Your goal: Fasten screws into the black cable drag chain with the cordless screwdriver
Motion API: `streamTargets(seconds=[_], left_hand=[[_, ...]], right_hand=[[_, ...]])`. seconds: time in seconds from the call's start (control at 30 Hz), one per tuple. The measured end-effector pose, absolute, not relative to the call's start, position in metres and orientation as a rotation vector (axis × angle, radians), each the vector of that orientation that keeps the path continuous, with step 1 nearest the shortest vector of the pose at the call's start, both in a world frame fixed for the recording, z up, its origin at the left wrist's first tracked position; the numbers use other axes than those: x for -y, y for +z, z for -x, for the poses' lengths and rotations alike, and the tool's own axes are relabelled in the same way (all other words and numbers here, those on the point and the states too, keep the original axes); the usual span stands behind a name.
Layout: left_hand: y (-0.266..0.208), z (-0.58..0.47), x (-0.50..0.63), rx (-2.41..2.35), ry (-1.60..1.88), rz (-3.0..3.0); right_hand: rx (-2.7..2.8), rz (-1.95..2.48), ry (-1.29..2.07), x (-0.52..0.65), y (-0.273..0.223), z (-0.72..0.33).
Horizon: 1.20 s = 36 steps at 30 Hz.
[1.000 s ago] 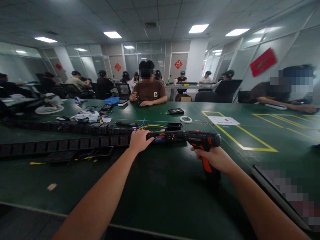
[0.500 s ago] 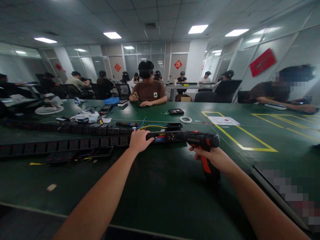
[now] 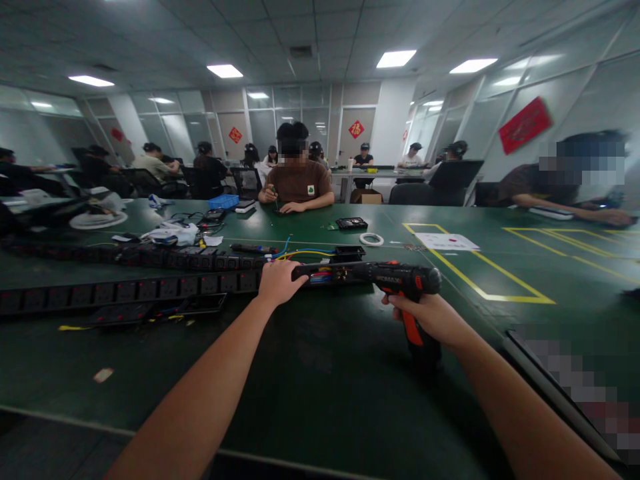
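Observation:
My left hand (image 3: 281,280) is closed round the right part of a long black power strip (image 3: 170,287) with a row of sockets. To the right of that hand the strip's housing is open, and coloured wires (image 3: 323,274) and brass parts (image 3: 342,274) show inside. My right hand (image 3: 425,313) grips a black and orange cordless drill (image 3: 407,280) by its handle. The drill points left, its front end over the open right section of the strip. Whether its bit touches a screw is too small to tell.
A second socket strip (image 3: 200,258) lies behind, with loose blue and yellow wires (image 3: 305,252). Black cover pieces (image 3: 123,313) lie in front. Farther back are a white ring (image 3: 371,239), a paper sheet (image 3: 447,241) and a blue basket (image 3: 223,201). A person (image 3: 297,177) sits opposite.
Almost nothing differs. The drill and my right hand have shifted very slightly; my left hand stays in place on the strip.

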State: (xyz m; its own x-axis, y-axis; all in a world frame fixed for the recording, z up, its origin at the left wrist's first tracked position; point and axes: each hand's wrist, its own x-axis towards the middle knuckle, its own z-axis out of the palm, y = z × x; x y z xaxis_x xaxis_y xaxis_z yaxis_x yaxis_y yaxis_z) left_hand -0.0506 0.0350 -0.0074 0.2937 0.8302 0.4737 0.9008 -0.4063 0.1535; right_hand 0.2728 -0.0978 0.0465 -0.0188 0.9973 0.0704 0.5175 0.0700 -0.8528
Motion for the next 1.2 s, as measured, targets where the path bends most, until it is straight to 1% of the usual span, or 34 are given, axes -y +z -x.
streamTargets(seconds=[1.2], left_hand=[[-0.0059,0.0502,-0.0342,1.643,-0.736,2.425]], right_hand=[[1.668,1.605,0.798,0.0935,0.0437,-0.2780]])
